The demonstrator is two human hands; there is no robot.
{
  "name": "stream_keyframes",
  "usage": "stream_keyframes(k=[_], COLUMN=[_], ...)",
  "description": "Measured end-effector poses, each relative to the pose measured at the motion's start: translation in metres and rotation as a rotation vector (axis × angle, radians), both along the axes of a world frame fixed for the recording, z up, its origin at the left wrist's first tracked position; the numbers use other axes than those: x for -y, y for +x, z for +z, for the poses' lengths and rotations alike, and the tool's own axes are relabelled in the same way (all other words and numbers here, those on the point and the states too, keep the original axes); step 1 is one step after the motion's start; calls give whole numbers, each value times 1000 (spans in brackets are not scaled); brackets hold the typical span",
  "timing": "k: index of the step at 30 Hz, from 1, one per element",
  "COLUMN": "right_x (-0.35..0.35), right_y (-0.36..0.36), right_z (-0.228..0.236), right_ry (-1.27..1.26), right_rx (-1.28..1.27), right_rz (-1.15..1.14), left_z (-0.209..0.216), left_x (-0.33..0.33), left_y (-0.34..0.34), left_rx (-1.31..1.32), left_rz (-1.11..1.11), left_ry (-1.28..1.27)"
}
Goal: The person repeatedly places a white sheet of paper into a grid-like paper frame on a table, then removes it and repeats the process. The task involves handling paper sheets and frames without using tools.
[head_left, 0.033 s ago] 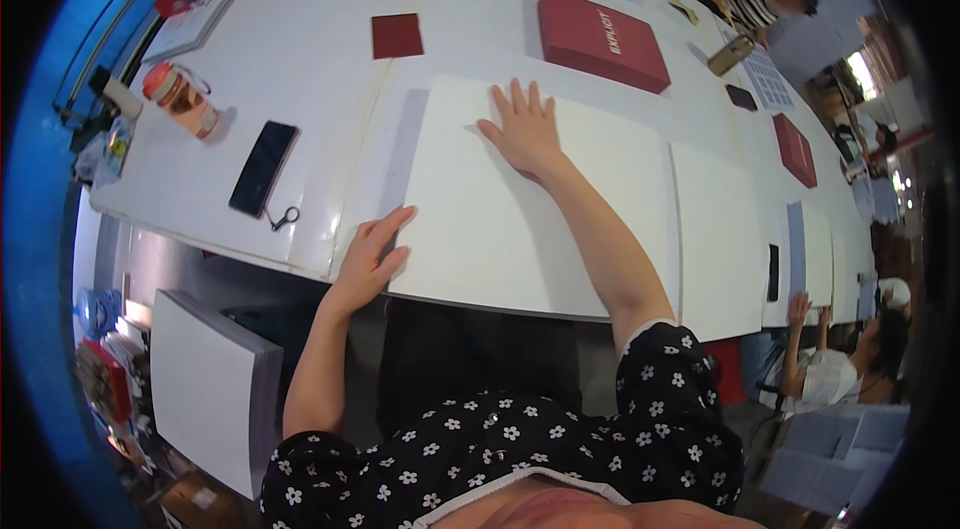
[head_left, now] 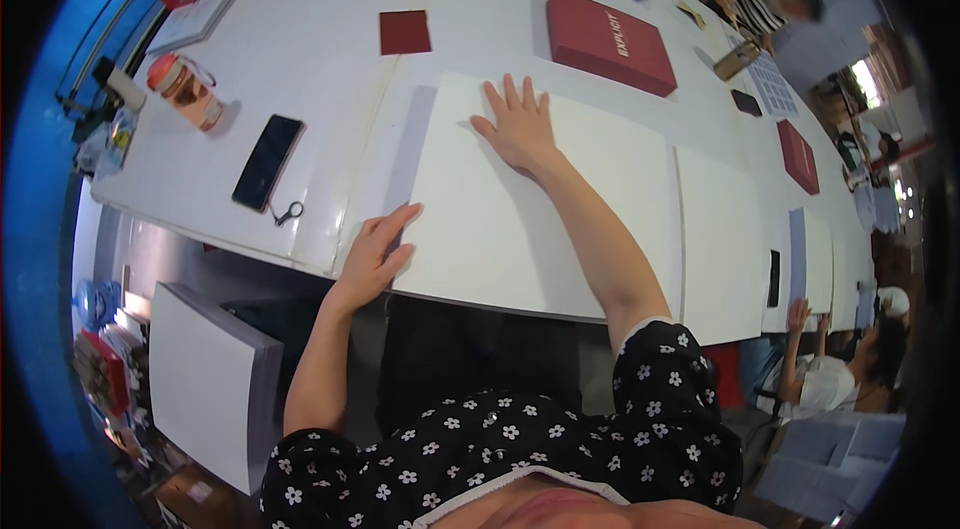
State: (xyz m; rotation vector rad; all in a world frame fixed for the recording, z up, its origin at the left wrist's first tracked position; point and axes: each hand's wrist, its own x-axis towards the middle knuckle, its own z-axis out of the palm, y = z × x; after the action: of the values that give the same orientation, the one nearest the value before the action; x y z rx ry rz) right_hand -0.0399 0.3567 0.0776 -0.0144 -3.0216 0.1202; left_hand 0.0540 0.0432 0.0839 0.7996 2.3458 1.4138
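A pile of large white sheets [head_left: 480, 249] lies at the near edge of the white table, in front of me. My right hand [head_left: 520, 139] rests flat on top, toward the far left part of the upper sheet, fingers spread. At the pile's left edge, close to the near corner, is my left hand [head_left: 372, 259]. Its thumb and fingers are apart and touch the edge of the sheets; neither hand grasps anything visible. Another white pile [head_left: 720, 249] lies just to the right.
Left on the table are a black phone [head_left: 268, 164] with a ring strap and a bottle [head_left: 185, 92]. Beyond the sheets lie a dark red square [head_left: 405, 32] and a red box [head_left: 610, 41]. A white stack [head_left: 200, 379] stands lower left; a co-worker [head_left: 825, 379] sits at right.
My right hand has slid slightly to the left across the top sheet. The left hand stays at the pile's edge; the whole view has shifted a little.
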Motion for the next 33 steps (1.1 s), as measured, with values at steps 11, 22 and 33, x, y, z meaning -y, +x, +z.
stream_keyframes(k=[11,22,33], right_x=[73,120,107], right_y=[16,207,253], right_z=[-4,37,38], right_ry=[-3,-139,-232], right_rx=[-72,51,9], right_rz=[215,580,472], left_z=[-9,-27,-27], left_x=[4,10,18], left_y=[0,-6,-21], left_rx=[-1,247,364], left_rz=[-10,39,-19], left_ry=[5,175,282])
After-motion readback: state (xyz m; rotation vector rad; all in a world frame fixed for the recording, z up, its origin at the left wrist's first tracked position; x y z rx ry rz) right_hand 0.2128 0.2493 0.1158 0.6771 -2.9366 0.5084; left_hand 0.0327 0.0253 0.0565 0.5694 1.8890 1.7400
